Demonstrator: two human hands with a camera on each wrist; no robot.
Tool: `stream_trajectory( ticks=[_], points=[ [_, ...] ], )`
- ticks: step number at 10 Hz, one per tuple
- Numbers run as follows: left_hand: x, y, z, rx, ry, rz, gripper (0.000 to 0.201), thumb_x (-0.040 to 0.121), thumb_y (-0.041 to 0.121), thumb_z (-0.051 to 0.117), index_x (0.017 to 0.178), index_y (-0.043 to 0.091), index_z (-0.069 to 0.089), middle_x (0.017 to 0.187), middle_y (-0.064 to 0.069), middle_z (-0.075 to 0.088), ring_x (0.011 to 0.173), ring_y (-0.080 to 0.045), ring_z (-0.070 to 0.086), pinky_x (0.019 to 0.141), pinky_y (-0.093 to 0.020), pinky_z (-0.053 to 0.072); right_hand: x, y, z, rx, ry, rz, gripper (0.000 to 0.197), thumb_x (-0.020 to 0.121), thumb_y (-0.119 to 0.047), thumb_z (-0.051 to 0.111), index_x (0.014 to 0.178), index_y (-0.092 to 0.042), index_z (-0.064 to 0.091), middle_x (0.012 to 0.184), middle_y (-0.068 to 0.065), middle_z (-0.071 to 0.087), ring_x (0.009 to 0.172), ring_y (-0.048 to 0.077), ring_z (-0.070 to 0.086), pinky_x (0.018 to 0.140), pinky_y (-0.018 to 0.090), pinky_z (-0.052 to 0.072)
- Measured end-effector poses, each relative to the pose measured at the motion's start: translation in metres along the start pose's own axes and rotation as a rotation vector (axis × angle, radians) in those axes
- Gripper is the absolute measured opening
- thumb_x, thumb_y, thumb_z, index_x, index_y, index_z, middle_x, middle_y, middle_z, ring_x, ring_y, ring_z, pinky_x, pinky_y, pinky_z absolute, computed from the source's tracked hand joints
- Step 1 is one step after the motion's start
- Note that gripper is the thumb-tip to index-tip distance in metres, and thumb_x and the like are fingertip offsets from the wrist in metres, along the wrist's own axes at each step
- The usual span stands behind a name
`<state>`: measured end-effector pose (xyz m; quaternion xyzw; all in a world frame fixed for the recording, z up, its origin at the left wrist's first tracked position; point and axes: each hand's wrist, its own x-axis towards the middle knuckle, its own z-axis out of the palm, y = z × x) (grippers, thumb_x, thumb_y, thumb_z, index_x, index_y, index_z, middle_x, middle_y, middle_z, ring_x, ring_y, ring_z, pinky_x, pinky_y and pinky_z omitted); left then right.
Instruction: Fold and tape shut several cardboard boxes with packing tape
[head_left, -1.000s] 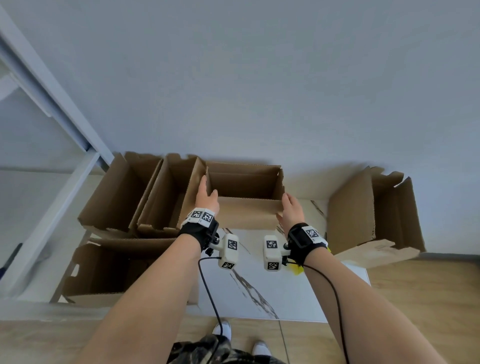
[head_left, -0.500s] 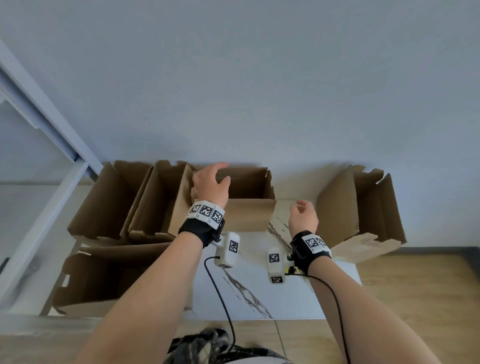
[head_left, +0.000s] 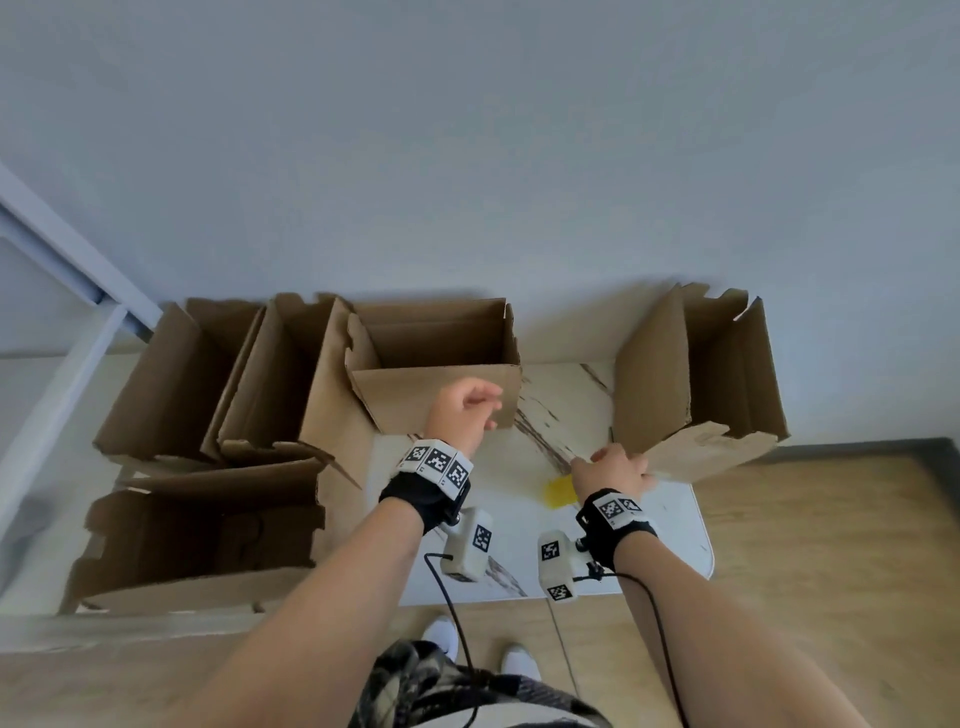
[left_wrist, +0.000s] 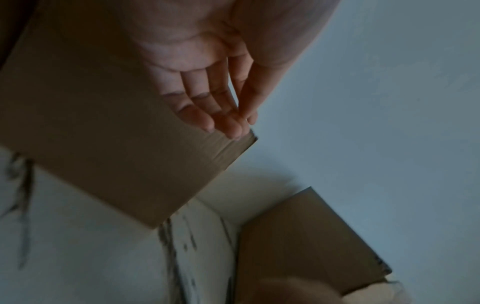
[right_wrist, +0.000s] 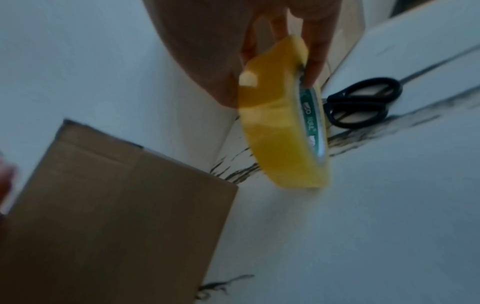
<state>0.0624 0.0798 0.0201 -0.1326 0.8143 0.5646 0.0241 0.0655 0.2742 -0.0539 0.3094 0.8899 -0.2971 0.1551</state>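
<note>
1. The left hand (head_left: 464, 415) is up against the near wall of the middle cardboard box (head_left: 434, 364). In the left wrist view the fingers (left_wrist: 207, 107) are laid out straight and together along the brown panel, tips right by its top corner. So flat and relaxed, touching, not gripping anything.
2. That box stands open-topped at the back of the white marble-look counter (head_left: 670, 525), close to the wall, flaps up.
3. The right hand (head_left: 610, 470) is lower and nearer the person, just beside the drooping front flap of the right-hand box (head_left: 696, 384).
4. It's got the yellow tape roll (right_wrist: 283, 127). The right wrist view shows the roll held on edge, with a finger along its printed side and the thumb on the far side, so the fingers are curled round it. Blurry, so I can't tell whether the bottom of the roll touches the counter or hangs just above it. From the head view only a yellow sliver (head_left: 560, 491) shows left of the wrist.
5. Black scissors (right_wrist: 363, 102) lie flat on the counter just beyond the roll, apart from the hand.
6. More open boxes are crowded on the left: two side by side (head_left: 218, 374) at the back, touching the middle one, and another lying on its side (head_left: 202, 535) in front of them.
</note>
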Motion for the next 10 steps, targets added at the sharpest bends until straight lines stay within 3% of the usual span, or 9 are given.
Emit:
stream_trajectory(
  ticks=[2, 3, 4, 5, 6, 7, 8, 9, 10],
  points=[
    [-0.003, -0.045, 0.028, 0.157, -0.191, -0.311, 0.017, 0.094, 0.014, 0.057, 0.107, 0.018, 0.068, 0.098, 0.001, 0.071, 0.075, -0.016, 0.069, 0.071, -0.031, 0.054, 0.004, 0.012, 0.011, 0.347, 0.077, -0.211, 0.023, 0.083, 0.006, 0.06, 0.1, -0.007, 0.071, 0.144, 0.013, 0.039, 0.126, 0.028, 0.048, 0.082, 0.01, 0.026],
    [-0.008, -0.063, 0.047, 0.225, -0.34, -0.471, 0.027, 0.096, 0.02, 0.054, 0.12, 0.013, 0.064, 0.114, -0.008, 0.069, 0.081, -0.023, 0.069, 0.075, -0.028, 0.049, 0.002, 0.017, 0.022, 0.438, 0.077, -0.261, 0.021, 0.085, 0.002, 0.065, 0.102, -0.009, 0.069, 0.141, 0.011, 0.045, 0.129, 0.025, 0.046, 0.094, 0.015, 0.029],
    [-0.008, -0.075, 0.066, 0.258, -0.436, -0.555, 0.038, 0.102, 0.021, 0.046, 0.136, 0.004, 0.053, 0.132, -0.016, 0.061, 0.109, -0.032, 0.067, 0.078, -0.031, 0.053, 0.006, 0.021, 0.033, 0.467, 0.052, -0.283, 0.018, 0.088, -0.004, 0.064, 0.104, -0.012, 0.065, 0.131, 0.008, 0.05, 0.118, 0.027, 0.053, 0.1, 0.03, 0.04],
    [-0.007, -0.083, 0.08, 0.244, -0.478, -0.599, 0.052, 0.103, 0.026, 0.046, 0.151, 0.012, 0.033, 0.146, -0.014, 0.049, 0.118, -0.031, 0.063, 0.092, -0.033, 0.05, 0.014, 0.032, 0.038, 0.377, 0.027, -0.278, 0.016, 0.094, -0.003, 0.057, 0.107, -0.008, 0.064, 0.132, 0.011, 0.049, 0.117, 0.028, 0.053, 0.097, 0.024, 0.037],
    [-0.005, -0.092, 0.092, 0.176, -0.48, -0.632, 0.059, 0.102, 0.026, 0.049, 0.155, 0.02, 0.023, 0.145, -0.015, 0.049, 0.111, -0.029, 0.064, 0.083, -0.032, 0.051, 0.021, 0.043, 0.037, 0.269, 0.014, -0.286, 0.021, 0.097, -0.001, 0.049, 0.113, -0.003, 0.063, 0.133, 0.014, 0.048, 0.114, 0.032, 0.055, 0.093, 0.022, 0.035],
    [-0.004, -0.099, 0.103, 0.227, -0.52, -0.643, 0.058, 0.102, 0.02, 0.048, 0.153, 0.012, 0.022, 0.138, -0.02, 0.054, 0.117, -0.033, 0.06, 0.096, -0.039, 0.05, 0.023, 0.048, 0.036, 0.169, -0.028, -0.269, 0.028, 0.095, 0.004, 0.044, 0.118, -0.003, 0.06, 0.136, 0.014, 0.046, 0.112, 0.034, 0.055, 0.091, 0.026, 0.039],
    [-0.002, -0.105, 0.108, 0.253, -0.512, -0.637, 0.042, 0.101, 0.017, 0.048, 0.139, 0.005, 0.038, 0.129, -0.024, 0.059, 0.111, -0.035, 0.062, 0.09, -0.04, 0.049, 0.026, 0.047, 0.036, 0.149, -0.049, -0.233, 0.029, 0.093, 0.002, 0.045, 0.117, -0.006, 0.06, 0.135, 0.014, 0.047, 0.106, 0.036, 0.058, 0.084, 0.03, 0.043],
    [-0.004, -0.096, 0.104, 0.273, -0.503, -0.626, 0.006, 0.101, 0.013, 0.046, 0.107, 0.011, 0.044, 0.123, -0.026, 0.062, 0.095, -0.03, 0.062, 0.077, -0.032, 0.042, 0.025, 0.044, 0.031, 0.176, -0.077, -0.221, 0.029, 0.092, -0.004, 0.049, 0.119, -0.011, 0.059, 0.135, 0.011, 0.047, 0.102, 0.036, 0.061, 0.081, 0.035, 0.05],
    [0.001, -0.092, 0.101, 0.367, -0.517, -0.548, 0.014, 0.101, 0.012, 0.045, 0.09, 0.01, 0.054, 0.122, -0.025, 0.062, 0.1, -0.031, 0.062, 0.077, -0.031, 0.04, 0.023, 0.029, 0.026, 0.255, -0.05, -0.263, 0.029, 0.093, -0.006, 0.05, 0.12, -0.014, 0.059, 0.136, 0.009, 0.048, 0.102, 0.033, 0.061, 0.08, 0.031, 0.048]
  ],
)
